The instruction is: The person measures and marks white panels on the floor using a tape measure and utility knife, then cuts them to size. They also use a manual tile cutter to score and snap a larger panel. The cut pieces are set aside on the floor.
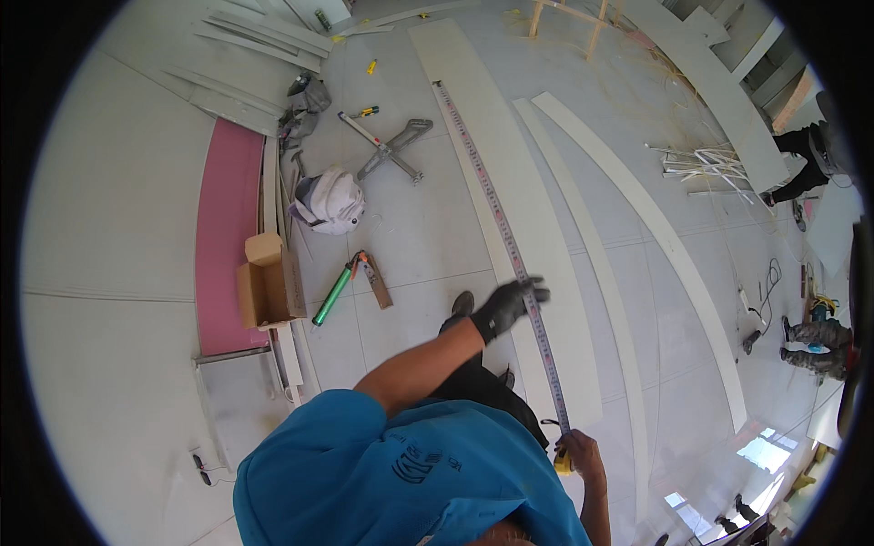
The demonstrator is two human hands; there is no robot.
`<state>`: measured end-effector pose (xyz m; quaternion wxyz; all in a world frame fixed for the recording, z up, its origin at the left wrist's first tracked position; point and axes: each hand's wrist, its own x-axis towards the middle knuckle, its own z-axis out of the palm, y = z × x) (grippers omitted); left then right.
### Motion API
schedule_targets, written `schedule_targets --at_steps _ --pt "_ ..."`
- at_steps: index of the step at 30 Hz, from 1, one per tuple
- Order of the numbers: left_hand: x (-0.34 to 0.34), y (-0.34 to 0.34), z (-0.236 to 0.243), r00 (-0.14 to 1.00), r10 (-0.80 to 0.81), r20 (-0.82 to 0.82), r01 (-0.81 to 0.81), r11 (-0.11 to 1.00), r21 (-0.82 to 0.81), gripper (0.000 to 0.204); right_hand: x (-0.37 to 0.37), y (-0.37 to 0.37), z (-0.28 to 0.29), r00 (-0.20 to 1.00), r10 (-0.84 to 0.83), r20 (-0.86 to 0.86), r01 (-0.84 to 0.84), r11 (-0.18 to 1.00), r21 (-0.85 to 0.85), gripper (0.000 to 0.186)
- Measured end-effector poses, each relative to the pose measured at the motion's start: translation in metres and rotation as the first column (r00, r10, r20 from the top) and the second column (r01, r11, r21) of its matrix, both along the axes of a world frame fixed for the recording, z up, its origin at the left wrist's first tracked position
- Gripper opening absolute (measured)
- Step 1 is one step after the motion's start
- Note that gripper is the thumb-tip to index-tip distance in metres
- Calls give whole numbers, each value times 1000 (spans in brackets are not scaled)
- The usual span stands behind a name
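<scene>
A long white board [566, 332] lies on the floor beneath a stretched tape measure blade [492, 200] with printed markings. My left hand [505, 306], in a black glove, is over the blade near its middle, fingers apart and touching or just above it. My right hand [579, 453], bare, grips the yellow tape measure case [563, 463] at the near end of the blade. Two narrower white strips [610, 314] [678, 264] lie to the right of the board.
Left are a bag [330, 202], cardboard box [273, 282], green caulking gun [333, 296], metal stand [387, 150] and pink panel [225, 227]. Right are thin strips [701, 162], cabled tools [754, 337] and other people's legs [797, 168] [819, 359]. A wooden frame [592, 36] stands behind.
</scene>
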<state>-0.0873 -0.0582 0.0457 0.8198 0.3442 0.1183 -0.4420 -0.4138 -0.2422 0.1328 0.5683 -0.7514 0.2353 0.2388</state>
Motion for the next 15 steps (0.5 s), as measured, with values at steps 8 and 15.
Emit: schedule_targets --at_steps 8,15 --pt "148 -23 -106 975 -77 -206 77 997 -9 30 189 62 -16 880 -347 -323 423 883 203 24" --pt "470 3 -171 989 146 23 -147 952 268 22 98 46 20 939 -45 -341 104 982 157 28"
